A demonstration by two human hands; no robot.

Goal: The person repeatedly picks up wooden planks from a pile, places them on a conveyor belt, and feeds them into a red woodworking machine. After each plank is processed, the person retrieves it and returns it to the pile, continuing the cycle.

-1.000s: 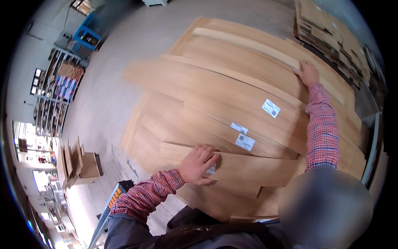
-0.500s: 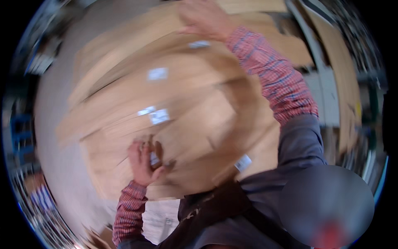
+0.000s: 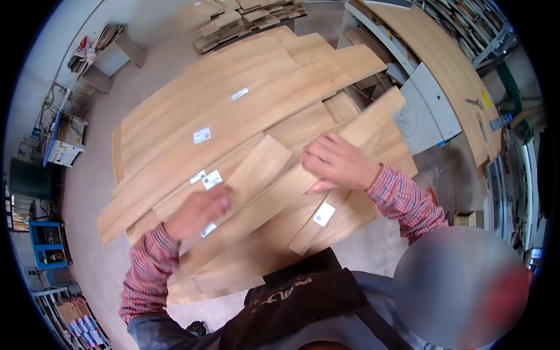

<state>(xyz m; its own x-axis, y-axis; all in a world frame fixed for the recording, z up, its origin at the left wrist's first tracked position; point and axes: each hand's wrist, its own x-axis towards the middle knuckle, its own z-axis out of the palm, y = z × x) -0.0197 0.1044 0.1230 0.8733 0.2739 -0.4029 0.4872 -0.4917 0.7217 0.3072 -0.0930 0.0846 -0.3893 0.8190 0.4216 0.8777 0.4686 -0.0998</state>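
Several pale wood-grain boards lie in an overlapping stack in front of me. My right hand has its fingers curled over a long narrow wooden board, which slants from lower left to upper right. The board's far right end looks smeared by motion. Over the left part of the stack is my left hand, blurred, so its grip is unclear. It is beside a short wooden board and a white label. A small wooden strip with another white label lies close to my body.
A long wood-topped bench runs along the right, carrying a wrench and a plastic bottle. More stacked boards stand at the far side. At left are a white cabinet and a blue shelf unit.
My right hand has come back from the far edge of the stack to the long narrow board. The left hand has stayed over the stack's left part. The view has turned and sharpened.
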